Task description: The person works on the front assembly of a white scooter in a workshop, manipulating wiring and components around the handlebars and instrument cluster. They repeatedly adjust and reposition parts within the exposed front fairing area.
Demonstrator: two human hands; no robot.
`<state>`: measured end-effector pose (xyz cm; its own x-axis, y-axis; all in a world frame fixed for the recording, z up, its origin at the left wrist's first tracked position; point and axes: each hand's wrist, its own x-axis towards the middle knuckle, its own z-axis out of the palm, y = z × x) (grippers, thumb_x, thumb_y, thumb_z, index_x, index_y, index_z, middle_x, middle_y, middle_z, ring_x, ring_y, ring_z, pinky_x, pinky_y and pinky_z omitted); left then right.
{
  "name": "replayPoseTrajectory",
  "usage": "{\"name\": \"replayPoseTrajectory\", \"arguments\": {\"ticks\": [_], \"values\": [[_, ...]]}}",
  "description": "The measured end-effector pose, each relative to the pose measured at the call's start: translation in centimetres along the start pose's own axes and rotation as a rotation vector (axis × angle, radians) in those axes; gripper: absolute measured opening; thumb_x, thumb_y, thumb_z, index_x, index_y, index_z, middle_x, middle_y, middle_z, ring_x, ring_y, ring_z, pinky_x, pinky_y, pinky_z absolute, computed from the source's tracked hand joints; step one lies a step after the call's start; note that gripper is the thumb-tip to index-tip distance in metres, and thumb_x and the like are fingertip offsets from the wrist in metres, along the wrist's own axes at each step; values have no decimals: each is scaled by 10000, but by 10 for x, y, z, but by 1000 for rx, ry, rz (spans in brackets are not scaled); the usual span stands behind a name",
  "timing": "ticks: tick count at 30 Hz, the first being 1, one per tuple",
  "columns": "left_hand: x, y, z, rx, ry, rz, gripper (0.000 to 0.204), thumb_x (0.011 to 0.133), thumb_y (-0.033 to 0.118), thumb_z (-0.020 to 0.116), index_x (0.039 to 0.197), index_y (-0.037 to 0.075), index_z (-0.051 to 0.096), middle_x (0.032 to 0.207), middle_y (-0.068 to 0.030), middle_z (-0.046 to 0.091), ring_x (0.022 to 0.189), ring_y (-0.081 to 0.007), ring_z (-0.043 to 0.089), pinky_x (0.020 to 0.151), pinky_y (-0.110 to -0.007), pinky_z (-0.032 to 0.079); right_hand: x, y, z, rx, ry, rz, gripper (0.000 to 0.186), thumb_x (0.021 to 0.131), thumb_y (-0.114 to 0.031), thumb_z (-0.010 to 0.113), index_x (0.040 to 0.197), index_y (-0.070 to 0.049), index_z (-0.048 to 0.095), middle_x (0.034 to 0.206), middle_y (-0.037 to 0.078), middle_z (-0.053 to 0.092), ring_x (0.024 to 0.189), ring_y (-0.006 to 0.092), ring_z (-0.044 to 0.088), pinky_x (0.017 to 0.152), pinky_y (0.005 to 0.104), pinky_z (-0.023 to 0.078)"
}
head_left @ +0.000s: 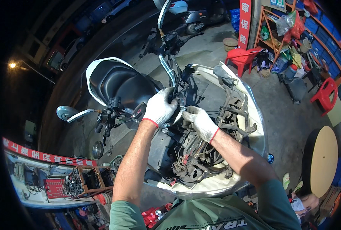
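Note:
A scooter stands before me with its cream front panel off the inner frame, and bundles of dark wires lie bare. My left hand, in a white glove with a red cuff, is closed at the steering column. Its fingertips curl in among dark cables, and what they grip is hidden. Just to the right, my right hand, gloved alike, pinches at a small part by the same spot; I cannot make it out. Beyond the left hand is the black seat.
Handlebar mirrors stick out, one mirror on the left. Red plastic stools and shelves with blue bins stand at the right, near a round tabletop. A tool bench is at the lower left.

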<state>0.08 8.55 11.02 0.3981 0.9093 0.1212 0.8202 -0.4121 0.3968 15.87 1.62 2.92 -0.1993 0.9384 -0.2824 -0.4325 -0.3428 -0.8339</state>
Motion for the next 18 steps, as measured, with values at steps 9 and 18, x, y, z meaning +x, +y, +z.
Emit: {"name": "replayPoseTrajectory", "arguments": {"ticks": [9, 18], "values": [[5, 5, -7, -24, -36, -45, 469, 866, 173, 678, 1293, -18, 646, 1183, -230, 707, 1113, -345, 694, 983, -398, 531, -5, -3, 12, 82, 152, -53, 205, 973, -82, 669, 1154, 14, 647, 869, 21, 655, 662, 76, 570, 581, 241, 455], [7, 2, -2, -80, -19, -17, 478, 857, 151, 675, 1299, -26, 635, 1175, -236, 716, 1102, -325, 705, 990, -375, 531, 0, 3, 5, 325, -5, 47, 188, 1001, -109, 615, 1147, 10, 626, 888, 58, 667, 670, 142, 619, 637, 312, 521]]}}
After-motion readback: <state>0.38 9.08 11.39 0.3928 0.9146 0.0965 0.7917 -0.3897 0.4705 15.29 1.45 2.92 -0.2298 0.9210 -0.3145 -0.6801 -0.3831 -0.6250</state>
